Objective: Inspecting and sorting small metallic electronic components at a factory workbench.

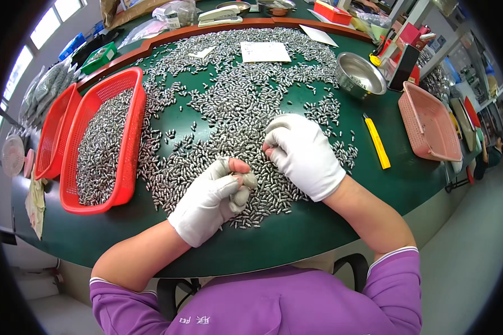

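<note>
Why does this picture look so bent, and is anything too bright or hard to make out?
In the head view, the fisheye lens seems to bow the near edge of the table and leaves the corners black; in the head view, the windows wash out nearly white, and the bowl shows bright glints; in the head view, the farthest metal pieces blend into speckle.

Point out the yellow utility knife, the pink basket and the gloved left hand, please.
Yellow utility knife [378,145]: head view, handle.
Pink basket [412,126]: head view, outer side wall.
Gloved left hand [205,200]: head view, middle of glove.
</note>
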A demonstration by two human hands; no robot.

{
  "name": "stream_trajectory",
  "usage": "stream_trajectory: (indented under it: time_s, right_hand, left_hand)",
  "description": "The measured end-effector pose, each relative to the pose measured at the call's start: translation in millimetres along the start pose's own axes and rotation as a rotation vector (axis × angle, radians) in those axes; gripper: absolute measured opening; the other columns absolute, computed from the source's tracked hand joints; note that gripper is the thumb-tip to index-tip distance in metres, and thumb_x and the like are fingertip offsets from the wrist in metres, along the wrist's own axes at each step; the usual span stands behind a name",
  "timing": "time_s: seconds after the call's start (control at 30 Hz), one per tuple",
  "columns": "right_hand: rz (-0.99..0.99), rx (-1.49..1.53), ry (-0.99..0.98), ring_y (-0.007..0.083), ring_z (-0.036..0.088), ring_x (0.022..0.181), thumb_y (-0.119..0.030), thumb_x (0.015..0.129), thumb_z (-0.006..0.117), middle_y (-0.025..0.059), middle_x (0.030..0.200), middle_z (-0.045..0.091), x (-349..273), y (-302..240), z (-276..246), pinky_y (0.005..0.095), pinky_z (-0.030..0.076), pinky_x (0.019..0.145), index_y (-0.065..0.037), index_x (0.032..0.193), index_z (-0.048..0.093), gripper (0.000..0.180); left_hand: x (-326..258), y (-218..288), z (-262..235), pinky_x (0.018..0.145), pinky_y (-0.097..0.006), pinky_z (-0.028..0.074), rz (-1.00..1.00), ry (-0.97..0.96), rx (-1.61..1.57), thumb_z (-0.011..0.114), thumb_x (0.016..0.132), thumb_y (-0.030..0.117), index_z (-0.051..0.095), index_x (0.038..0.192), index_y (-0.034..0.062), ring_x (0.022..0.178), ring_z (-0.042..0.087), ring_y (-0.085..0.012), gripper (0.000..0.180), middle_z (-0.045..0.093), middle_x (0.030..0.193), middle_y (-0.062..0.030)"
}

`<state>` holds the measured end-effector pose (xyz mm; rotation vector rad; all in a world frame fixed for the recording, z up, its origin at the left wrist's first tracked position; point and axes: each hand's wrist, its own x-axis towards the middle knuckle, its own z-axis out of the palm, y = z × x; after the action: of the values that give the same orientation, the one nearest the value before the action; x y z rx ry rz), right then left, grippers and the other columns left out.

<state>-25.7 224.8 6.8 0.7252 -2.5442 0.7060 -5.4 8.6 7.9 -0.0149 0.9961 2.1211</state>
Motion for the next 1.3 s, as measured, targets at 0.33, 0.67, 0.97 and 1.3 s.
stream_trajectory:
  time_s: [0.33,0.67,0.97,1.3]
  right_hand:
    - [-0.034,-0.006,0.041,0.0295,0.062,0.091,-0.005,0.069,0.071,0.0106,0.095,0.064,5,-7,-12,0.0387,0.051,0.08,-0.005,0.079,0.064,0.012]
    - [-0.018,-0.084,-0.051,0.0292,0.061,0.095,-0.012,0.07,0.072,0.0097,0.099,0.064,2,0,4,0.0382,0.05,0.084,-0.007,0.077,0.065,0.011]
    - [-0.394,0.077,0.115,0.0313,0.063,0.088,-0.006,0.059,0.075,0.0082,0.093,0.062,15,-16,-10,0.0417,0.052,0.068,-0.007,0.079,0.06,0.025]
    - [-0.39,0.187,0.18,0.0307,0.064,0.078,-0.006,0.063,0.073,0.01,0.084,0.063,16,-11,-5,0.0389,0.053,0.064,-0.005,0.079,0.061,0.019]
  left_hand:
    - [1,2,2,0.059,-0.019,0.038,-0.053,0.048,0.061,0.063,0.093,0.018,0.053,0.112,0.0087,0.066,0.045,-0.0068,0.023,0.059,0.095,-0.003]
    - [1,2,1,0.058,-0.019,0.037,-0.046,0.039,0.047,0.06,0.095,0.016,0.054,0.11,0.0092,0.066,0.044,-0.0068,0.018,0.058,0.093,-0.0029]
    - [0,1,7,0.057,-0.019,0.035,-0.048,0.074,0.088,0.063,0.094,0.022,0.053,0.105,0.0104,0.065,0.043,-0.0059,0.019,0.055,0.09,-0.0004]
    - [1,2,7,0.055,-0.018,0.035,-0.052,0.081,0.121,0.058,0.097,0.018,0.052,0.101,0.0125,0.063,0.043,-0.0062,0.009,0.054,0.085,-0.0001]
